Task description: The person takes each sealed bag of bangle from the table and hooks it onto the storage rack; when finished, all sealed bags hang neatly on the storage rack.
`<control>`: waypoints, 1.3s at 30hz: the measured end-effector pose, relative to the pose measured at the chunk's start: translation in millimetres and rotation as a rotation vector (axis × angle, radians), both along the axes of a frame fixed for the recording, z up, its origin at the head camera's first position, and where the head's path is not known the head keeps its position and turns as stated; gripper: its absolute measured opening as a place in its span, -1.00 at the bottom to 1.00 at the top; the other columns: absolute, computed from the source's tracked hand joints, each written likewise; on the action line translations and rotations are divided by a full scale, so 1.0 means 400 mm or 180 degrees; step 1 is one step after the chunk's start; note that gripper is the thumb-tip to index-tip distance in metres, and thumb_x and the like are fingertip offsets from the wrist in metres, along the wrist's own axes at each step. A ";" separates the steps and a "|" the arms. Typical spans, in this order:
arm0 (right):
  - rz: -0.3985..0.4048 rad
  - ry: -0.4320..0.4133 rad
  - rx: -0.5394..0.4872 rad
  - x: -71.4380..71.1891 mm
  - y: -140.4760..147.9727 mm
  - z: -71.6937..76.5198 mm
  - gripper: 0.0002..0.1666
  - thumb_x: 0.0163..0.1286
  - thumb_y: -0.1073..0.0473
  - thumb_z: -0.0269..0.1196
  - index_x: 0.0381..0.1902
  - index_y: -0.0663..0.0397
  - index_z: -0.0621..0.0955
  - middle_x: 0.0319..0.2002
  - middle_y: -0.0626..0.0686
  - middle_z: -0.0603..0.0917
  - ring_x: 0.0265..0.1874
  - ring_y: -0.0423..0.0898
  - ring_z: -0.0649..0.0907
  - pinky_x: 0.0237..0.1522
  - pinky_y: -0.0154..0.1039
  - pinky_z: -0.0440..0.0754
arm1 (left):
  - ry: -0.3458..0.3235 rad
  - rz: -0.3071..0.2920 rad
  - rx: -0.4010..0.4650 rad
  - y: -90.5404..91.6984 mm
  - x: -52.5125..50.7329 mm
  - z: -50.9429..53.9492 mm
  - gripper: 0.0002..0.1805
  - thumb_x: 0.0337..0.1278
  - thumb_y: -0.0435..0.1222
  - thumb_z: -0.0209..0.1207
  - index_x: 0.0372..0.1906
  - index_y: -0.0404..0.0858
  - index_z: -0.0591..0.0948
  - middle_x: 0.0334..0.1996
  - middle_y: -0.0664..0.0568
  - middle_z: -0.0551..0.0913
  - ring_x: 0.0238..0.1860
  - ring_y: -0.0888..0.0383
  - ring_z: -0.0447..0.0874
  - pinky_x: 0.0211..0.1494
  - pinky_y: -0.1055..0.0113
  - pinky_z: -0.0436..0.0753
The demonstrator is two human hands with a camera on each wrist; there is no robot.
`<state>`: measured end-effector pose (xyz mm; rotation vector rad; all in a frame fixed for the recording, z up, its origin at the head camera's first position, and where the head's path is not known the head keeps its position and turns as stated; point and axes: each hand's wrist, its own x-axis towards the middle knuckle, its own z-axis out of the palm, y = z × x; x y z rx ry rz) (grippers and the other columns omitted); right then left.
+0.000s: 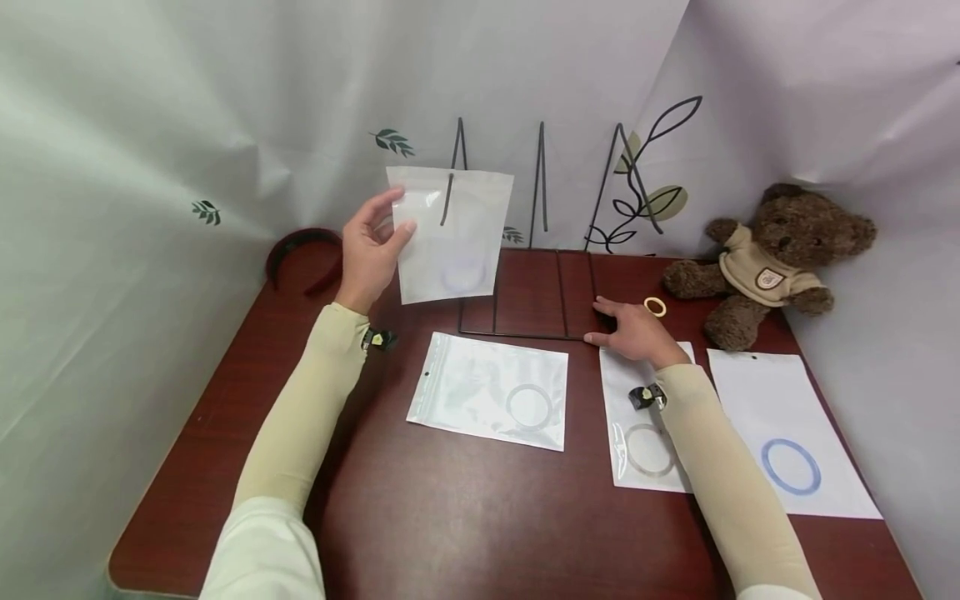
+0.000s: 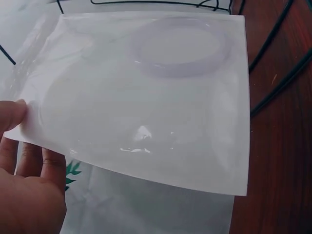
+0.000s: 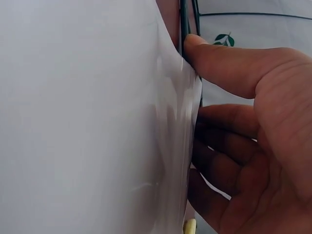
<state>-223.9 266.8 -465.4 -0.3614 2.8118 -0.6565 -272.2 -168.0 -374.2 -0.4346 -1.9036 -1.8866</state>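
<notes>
At the back L of the table (image 1: 525,517), a dark headband (image 1: 274,260) lies near the wall; back R, a brown teddy bear (image 1: 795,221) leans against the cloth backdrop (image 1: 300,100), w/ a small yellow ring (image 1: 648,302) just beside it. Btwn them stands the wire rack (image 1: 525,336), three bent prongs up top. The R forearm (image 1: 720,467) crosses the pouches on that side, hiding part of one.

L hand (image 1: 371,254) pinches the side edge of the raised pouch (image 1: 457,242) btwn thumb & fingers; pouch is up at the rack's L prong (image 1: 447,200), whose tip shows in front of it. R hand (image 1: 637,333) grips the rack's front R base corner, thumb on the wire; some fingertips hidden in the R wrist view.

Materials: table glossy, reddish-brown wood grain; backdrop white, wrinkled, w/ leaf prints; bear shaggy, in a beige top w/ a badge; rack thin & dark; pouches shiny, flat, rectangular plastic.

Contents: raised pouch holds a pale violet ring (image 2: 183,69). Flat on the table, the middle pouch (image 1: 472,383) has a pale ring (image 1: 510,407), the next one R (image 1: 622,396) a greyish-beige ring (image 1: 628,451), the far R pouch (image 1: 757,392) a blue ring (image 1: 767,458).
</notes>
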 end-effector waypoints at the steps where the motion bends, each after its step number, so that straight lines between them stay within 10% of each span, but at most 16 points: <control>1: 0.0005 0.0003 -0.0008 -0.001 0.003 0.000 -0.07 0.44 -0.12 0.42 0.60 0.16 0.37 0.63 0.21 0.28 0.59 0.31 0.29 0.52 0.29 0.32 | -0.0016 0.0006 0.0020 0.004 -0.008 -0.001 -0.50 0.29 -0.49 0.36 0.31 -0.22 0.67 0.24 -0.14 0.72 -0.05 0.19 0.82 -0.06 0.42 0.74; 19: 0.0060 0.0047 -0.0034 -0.010 0.008 -0.002 -0.07 0.39 -0.10 0.46 0.57 0.15 0.42 0.61 0.20 0.33 0.57 0.32 0.33 0.50 0.29 0.35 | -0.0085 0.0299 0.0269 0.046 -0.126 0.000 -0.55 0.31 -0.49 0.33 0.26 -0.17 0.70 0.29 -0.02 0.71 0.16 0.14 0.75 0.09 0.36 0.69; 39: 0.0011 -0.0023 -0.0091 -0.012 0.012 -0.008 -0.06 0.41 -0.09 0.46 0.59 0.15 0.39 0.63 0.19 0.31 0.59 0.31 0.28 0.52 0.29 0.32 | 0.0005 0.0543 0.0106 -0.008 -0.082 -0.018 -0.52 0.30 -0.46 0.35 0.31 -0.28 0.64 0.30 -0.14 0.67 0.28 -0.07 0.67 0.33 0.07 0.59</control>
